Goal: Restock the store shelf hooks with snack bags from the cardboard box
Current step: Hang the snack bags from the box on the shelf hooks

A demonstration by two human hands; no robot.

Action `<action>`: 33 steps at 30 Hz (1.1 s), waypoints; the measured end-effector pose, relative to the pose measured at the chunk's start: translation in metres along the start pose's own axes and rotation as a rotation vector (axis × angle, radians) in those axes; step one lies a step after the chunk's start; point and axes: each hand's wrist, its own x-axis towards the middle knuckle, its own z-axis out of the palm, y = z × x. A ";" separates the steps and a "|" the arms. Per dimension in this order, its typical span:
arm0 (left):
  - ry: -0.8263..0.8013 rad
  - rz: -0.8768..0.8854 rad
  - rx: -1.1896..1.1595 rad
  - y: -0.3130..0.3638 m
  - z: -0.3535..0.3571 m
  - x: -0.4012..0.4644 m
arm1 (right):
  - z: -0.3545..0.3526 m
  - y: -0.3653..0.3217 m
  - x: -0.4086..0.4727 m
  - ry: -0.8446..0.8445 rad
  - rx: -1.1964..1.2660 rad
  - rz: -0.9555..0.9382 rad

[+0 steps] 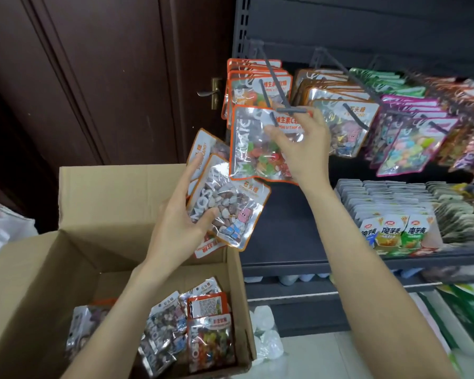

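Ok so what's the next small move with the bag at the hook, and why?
Probably slide the gummy bag back along the left hook: the right hand pinches its top right at the hook's tip, and matching bags hang behind. The left hand holds more bags.

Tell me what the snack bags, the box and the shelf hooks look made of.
Snack bags: glossy clear plastic film with glare, the sweets visible inside, printed orange borders. Box: plain brown cardboard, matte, with folded flaps. Shelf hooks: thin dark grey rods, probably coated metal wire, though plastic cannot be ruled out.
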 end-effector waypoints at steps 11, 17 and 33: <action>0.184 -0.052 -0.107 -0.016 -0.014 -0.004 | 0.052 0.041 0.049 -0.012 -0.133 0.066; 0.254 -0.098 -0.262 -0.015 -0.007 -0.004 | 0.006 0.006 -0.041 -0.094 0.003 0.050; -0.066 -0.102 -0.320 0.006 0.084 -0.024 | -0.075 0.024 -0.138 -0.136 0.723 0.728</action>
